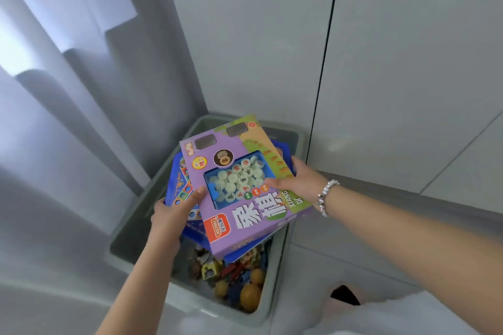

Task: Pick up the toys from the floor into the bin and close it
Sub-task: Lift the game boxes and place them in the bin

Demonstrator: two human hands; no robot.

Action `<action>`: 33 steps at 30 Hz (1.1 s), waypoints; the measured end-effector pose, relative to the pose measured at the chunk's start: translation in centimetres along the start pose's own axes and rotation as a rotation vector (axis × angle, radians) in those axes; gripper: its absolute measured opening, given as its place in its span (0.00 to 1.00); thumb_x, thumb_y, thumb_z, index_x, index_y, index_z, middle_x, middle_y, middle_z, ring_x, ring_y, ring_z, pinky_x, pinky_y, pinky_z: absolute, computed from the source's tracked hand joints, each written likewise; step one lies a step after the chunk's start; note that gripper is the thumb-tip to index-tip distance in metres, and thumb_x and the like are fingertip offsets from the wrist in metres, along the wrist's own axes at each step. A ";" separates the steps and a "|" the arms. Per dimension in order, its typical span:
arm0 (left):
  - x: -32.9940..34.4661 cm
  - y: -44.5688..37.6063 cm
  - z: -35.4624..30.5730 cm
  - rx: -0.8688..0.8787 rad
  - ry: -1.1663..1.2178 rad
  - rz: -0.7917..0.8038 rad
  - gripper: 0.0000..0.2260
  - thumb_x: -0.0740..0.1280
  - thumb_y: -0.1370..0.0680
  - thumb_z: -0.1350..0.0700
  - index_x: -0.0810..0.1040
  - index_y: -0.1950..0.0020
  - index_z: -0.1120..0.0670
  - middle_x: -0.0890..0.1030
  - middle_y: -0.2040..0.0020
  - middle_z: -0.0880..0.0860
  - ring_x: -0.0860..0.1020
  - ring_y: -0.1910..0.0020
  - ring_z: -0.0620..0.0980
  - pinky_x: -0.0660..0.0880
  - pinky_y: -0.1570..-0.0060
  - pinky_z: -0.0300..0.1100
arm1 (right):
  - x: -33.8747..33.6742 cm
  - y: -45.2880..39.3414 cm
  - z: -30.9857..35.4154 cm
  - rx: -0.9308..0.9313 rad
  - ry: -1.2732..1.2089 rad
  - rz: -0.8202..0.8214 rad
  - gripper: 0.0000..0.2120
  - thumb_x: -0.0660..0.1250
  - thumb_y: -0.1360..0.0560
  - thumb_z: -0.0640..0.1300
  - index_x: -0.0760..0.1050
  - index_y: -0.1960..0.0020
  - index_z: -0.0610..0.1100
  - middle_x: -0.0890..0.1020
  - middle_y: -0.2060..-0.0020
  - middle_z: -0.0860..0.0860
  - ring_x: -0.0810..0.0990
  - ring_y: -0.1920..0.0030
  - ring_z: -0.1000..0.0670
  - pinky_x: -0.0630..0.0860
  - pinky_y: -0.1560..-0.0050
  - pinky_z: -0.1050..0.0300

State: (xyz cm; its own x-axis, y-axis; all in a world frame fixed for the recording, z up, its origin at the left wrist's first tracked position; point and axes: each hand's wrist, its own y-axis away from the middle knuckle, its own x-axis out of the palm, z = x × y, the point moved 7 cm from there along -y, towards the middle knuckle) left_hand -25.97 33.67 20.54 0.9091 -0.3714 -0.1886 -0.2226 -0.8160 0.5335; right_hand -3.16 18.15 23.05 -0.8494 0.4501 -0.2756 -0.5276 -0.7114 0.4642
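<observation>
Head view: pale grey floor (54, 266), blurred, fills the lower left. Grey curtain (68, 76) hangs in folds across the upper left. White cabinet doors (408, 62) take the upper right, with a dark vertical seam between them.

Grey-green bin (130, 226) sits at centre bottom, open, tucked where the curtain meets the cabinet. Small toys (245, 288) lie in the bin at its near end, some round and orange.

I'm holding two stacked game boxes over the bin: purple box (245, 198) on top, blue box (179, 182) under it. My left hand (174, 209) grips the left edge, thumb on top. My right hand (296, 179) grips the right edge, thumb on the purple lid. Bead bracelet (326, 196) on the right wrist.
</observation>
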 end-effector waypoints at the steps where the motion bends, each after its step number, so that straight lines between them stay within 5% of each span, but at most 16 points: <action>1: -0.9 -0.4 0.9 -0.015 0.020 -0.023 0.50 0.76 0.52 0.38 0.65 0.35 0.54 0.78 0.43 0.57 0.81 0.53 0.57 0.78 0.62 0.49 | 1.1 -0.6 0.1 -0.006 0.043 0.023 0.31 0.77 0.36 0.52 0.67 0.38 0.48 0.81 0.45 0.50 0.82 0.51 0.48 0.79 0.47 0.48; 7: -2.8 -2.7 5.7 -0.092 -0.009 -0.095 0.53 0.75 0.55 0.34 0.63 0.34 0.53 0.75 0.41 0.57 0.80 0.50 0.58 0.79 0.53 0.53 | 5.2 -3.2 -1.5 -0.028 0.165 0.128 0.19 0.74 0.33 0.50 0.70 0.46 0.49 0.82 0.48 0.50 0.82 0.55 0.51 0.79 0.52 0.56; 11: -3.0 -4.2 7.9 -0.149 -0.015 -0.139 0.52 0.74 0.51 0.34 0.63 0.34 0.54 0.76 0.41 0.58 0.80 0.50 0.57 0.77 0.63 0.47 | 6.4 -4.0 -2.4 -0.062 0.233 0.125 0.11 0.72 0.30 0.51 0.69 0.57 0.56 0.81 0.51 0.53 0.80 0.52 0.50 0.77 0.48 0.55; 14: -3.1 -4.6 8.4 -0.117 -0.090 -0.171 0.49 0.74 0.42 0.36 0.60 0.28 0.54 0.71 0.34 0.59 0.77 0.43 0.59 0.78 0.51 0.53 | 7.1 -4.4 -2.2 -0.117 0.318 0.109 0.10 0.70 0.28 0.52 0.68 0.54 0.56 0.78 0.52 0.55 0.79 0.50 0.50 0.75 0.52 0.58; 16: -3.1 -4.5 8.1 -0.035 -0.216 -0.185 0.46 0.72 0.35 0.37 0.55 0.25 0.53 0.62 0.27 0.59 0.70 0.34 0.60 0.73 0.40 0.57 | 7.3 -4.6 -2.3 -0.163 0.415 0.079 0.17 0.69 0.28 0.51 0.69 0.42 0.50 0.77 0.50 0.54 0.78 0.49 0.50 0.73 0.56 0.60; 19: -3.0 -3.8 7.5 0.109 -0.302 -0.207 0.41 0.69 0.30 0.39 0.54 0.24 0.52 0.58 0.25 0.56 0.66 0.30 0.57 0.69 0.35 0.56 | 7.6 -4.9 -3.6 -0.212 0.565 0.005 0.34 0.72 0.30 0.51 0.62 0.29 0.43 0.72 0.35 0.48 0.72 0.36 0.47 0.70 0.38 0.56; 22: -3.3 -2.5 7.5 0.227 -0.397 -0.279 0.36 0.68 0.28 0.40 0.59 0.25 0.52 0.60 0.26 0.55 0.65 0.29 0.56 0.66 0.33 0.57 | 7.4 -4.2 -4.9 -0.260 0.768 -0.097 0.40 0.69 0.28 0.51 0.51 0.24 0.44 0.53 0.24 0.48 0.49 0.24 0.49 0.47 0.26 0.55; 24: -3.6 -1.3 7.7 0.309 -0.474 -0.358 0.32 0.68 0.26 0.44 0.62 0.26 0.53 0.61 0.26 0.54 0.62 0.28 0.55 0.64 0.31 0.57 | 6.4 -3.6 -5.9 -0.251 0.820 -0.207 0.43 0.68 0.28 0.53 0.45 0.24 0.46 0.46 0.24 0.49 0.42 0.24 0.49 0.43 0.26 0.53; 29: -3.5 1.8 9.3 0.331 -0.580 -0.507 0.34 0.70 0.26 0.52 0.57 0.24 0.55 0.51 0.22 0.56 0.50 0.24 0.57 0.52 0.26 0.57 | 4.7 -2.2 -8.7 -0.042 0.333 -0.365 0.53 0.74 0.32 0.49 0.38 0.24 0.43 0.45 0.24 0.43 0.46 0.24 0.44 0.50 0.27 0.50; 31: -3.4 2.4 10.0 0.299 -0.534 -0.503 0.38 0.70 0.25 0.54 0.50 0.23 0.55 0.44 0.22 0.56 0.44 0.23 0.56 0.48 0.25 0.53 | 5.3 -1.8 -10.1 0.105 0.036 -0.311 0.48 0.73 0.31 0.47 0.44 0.24 0.42 0.56 0.25 0.43 0.59 0.27 0.43 0.62 0.31 0.49; 33: -3.6 2.7 10.6 0.268 -0.485 -0.507 0.41 0.70 0.25 0.56 0.44 0.23 0.55 0.40 0.22 0.55 0.40 0.23 0.53 0.44 0.28 0.46 | 6.3 -1.6 -11.7 0.271 -0.103 -0.226 0.35 0.71 0.29 0.51 0.60 0.29 0.40 0.72 0.34 0.42 0.74 0.41 0.44 0.73 0.45 0.51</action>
State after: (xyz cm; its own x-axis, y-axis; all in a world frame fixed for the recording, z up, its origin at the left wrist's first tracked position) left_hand -33.53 28.15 13.92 0.6795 -0.0246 -0.7333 0.0477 -0.9958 0.0776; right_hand -7.84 15.85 10.72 -0.6990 0.6410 -0.3170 -0.6674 -0.4256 0.6111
